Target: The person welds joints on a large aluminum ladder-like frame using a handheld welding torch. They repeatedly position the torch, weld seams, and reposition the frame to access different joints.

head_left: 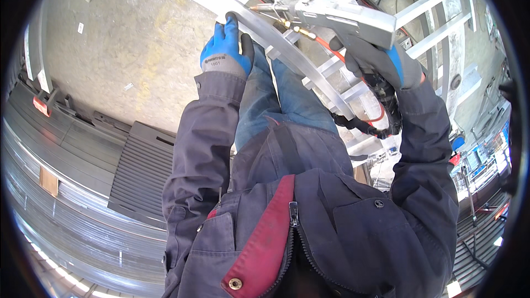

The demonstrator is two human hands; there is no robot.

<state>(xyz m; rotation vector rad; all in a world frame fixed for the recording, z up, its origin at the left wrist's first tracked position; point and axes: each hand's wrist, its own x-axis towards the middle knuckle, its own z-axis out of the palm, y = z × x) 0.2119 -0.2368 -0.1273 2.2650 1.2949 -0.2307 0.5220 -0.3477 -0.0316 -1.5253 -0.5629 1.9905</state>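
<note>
My right hand [381,63], in a blue and grey glove, is wrapped round the grip of a grey welding gun [348,19]. The gun's copper-coloured nozzle [259,8] points left, close to the upper edge of a curved metal rail [276,37]. Thin lines and an orange-red hose run along the gun's underside. My left hand [225,49], gloved alike, has its fingers stretched out and thumb apart. Its fingertips reach the rail just left of the nozzle; whether they press on it I cannot tell.
The rail belongs to a metal frame with several crossbars [436,0] at upper right. A black cable bundle [386,99] hangs below my right hand. Stacked long metal profiles [61,209] and a ribbed dark panel [141,171] lie at left. Concrete floor [121,38] shows between.
</note>
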